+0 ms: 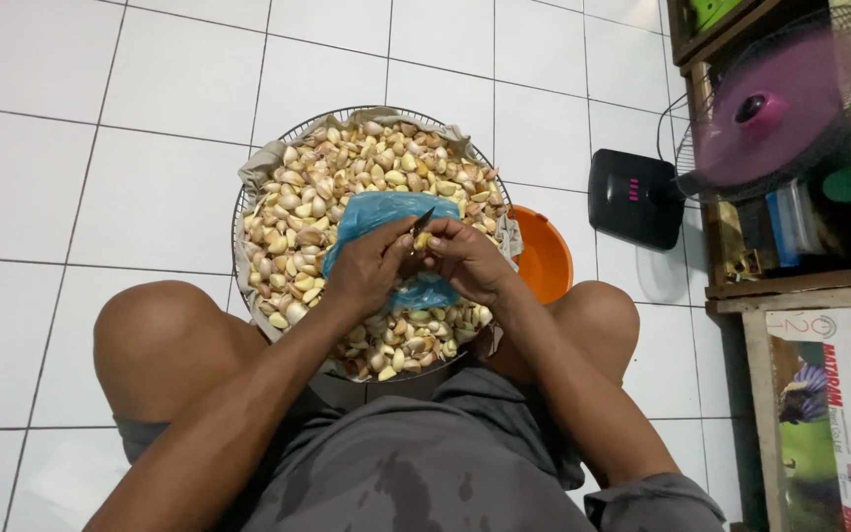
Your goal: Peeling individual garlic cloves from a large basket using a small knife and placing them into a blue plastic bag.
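Now both hands, left (371, 268) and right (465, 258), grip a garlic clove (422, 239) over the clove-filled basket (248, 197).

a round wire basket (248, 212) heaped with garlic cloves (327, 187) sits on the floor (100, 118) before the person's knees. a plastic bag (371, 215) lies on the cloves at the middle. both hands meet above the bag, left hand (366, 271) beside right hand (465, 261), a small knife (422, 221) between them. a bowl (549, 261) touches the basket's right side; further right stands a fan (770, 108), a shelf (790, 281) behind it.
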